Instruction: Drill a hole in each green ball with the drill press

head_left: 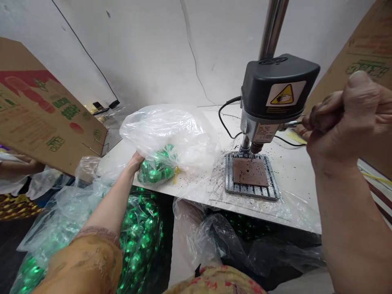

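Observation:
My left hand (138, 159) reaches to the near edge of a clear plastic bag (183, 126) on the table. Shiny green balls (155, 171) lie in the bag's mouth beside that hand, whose fingers are hidden. A yellow tie (176, 174) hangs at the bag's front. On the right stands a small bench drill press (275, 94) with a black motor housing. My right hand (346, 110) is closed around its feed lever (292, 124). Below the chuck (256, 148), a brown board (250, 172) with a dark hole rests on the slotted metal base (251, 195).
Dark shavings are scattered around the base on the white table (199, 188). Large bags of green balls (141, 228) sit below its front edge. Cardboard boxes stand at left (45, 110) and right (333, 77). Another person's arm (21, 168) shows at far left.

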Motion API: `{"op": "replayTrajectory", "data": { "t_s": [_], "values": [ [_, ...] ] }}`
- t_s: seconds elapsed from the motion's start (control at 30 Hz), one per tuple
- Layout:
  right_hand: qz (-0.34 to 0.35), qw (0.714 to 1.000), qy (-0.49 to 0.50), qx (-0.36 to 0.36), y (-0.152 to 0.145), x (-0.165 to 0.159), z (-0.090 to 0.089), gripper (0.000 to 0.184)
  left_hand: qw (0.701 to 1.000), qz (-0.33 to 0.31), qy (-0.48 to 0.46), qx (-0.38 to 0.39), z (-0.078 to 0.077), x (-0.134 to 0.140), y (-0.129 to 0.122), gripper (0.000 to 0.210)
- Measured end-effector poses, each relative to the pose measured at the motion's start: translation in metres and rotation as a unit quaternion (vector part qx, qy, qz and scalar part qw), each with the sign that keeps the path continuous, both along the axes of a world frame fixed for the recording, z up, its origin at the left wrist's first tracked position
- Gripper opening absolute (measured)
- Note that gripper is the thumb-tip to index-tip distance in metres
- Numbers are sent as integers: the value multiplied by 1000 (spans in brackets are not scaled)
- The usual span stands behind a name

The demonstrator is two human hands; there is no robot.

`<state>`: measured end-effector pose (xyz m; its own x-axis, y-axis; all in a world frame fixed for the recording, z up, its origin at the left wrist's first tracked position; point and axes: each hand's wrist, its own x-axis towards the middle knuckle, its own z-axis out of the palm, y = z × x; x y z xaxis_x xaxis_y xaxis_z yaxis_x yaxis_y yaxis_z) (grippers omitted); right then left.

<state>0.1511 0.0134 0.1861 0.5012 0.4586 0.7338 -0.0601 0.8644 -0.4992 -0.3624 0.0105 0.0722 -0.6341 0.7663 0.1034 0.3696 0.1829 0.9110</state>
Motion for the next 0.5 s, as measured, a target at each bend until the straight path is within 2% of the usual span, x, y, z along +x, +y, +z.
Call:
{"op": "replayTrajectory", "data": {
  "t_s": [0.13, 0.23, 0.37, 0.5],
  "values": [
    [3, 1000, 3, 6, -1, -2, 1, 39, 999, -6, -42, 28, -3, 12, 10, 33],
    [-2, 1000, 7, 4, -2, -3, 2, 40, 995, -20, -55, 85, 8, 27, 20, 34],
    [-8, 1000, 0, 6, -2, -2, 2, 39, 965, -94, -64, 234, 42, 51, 33, 44],
    [-7, 1000, 6, 17, 0, -2, 2, 39, 933, -123, 19, 338, 91, 65, 48, 45]
  ]
}}
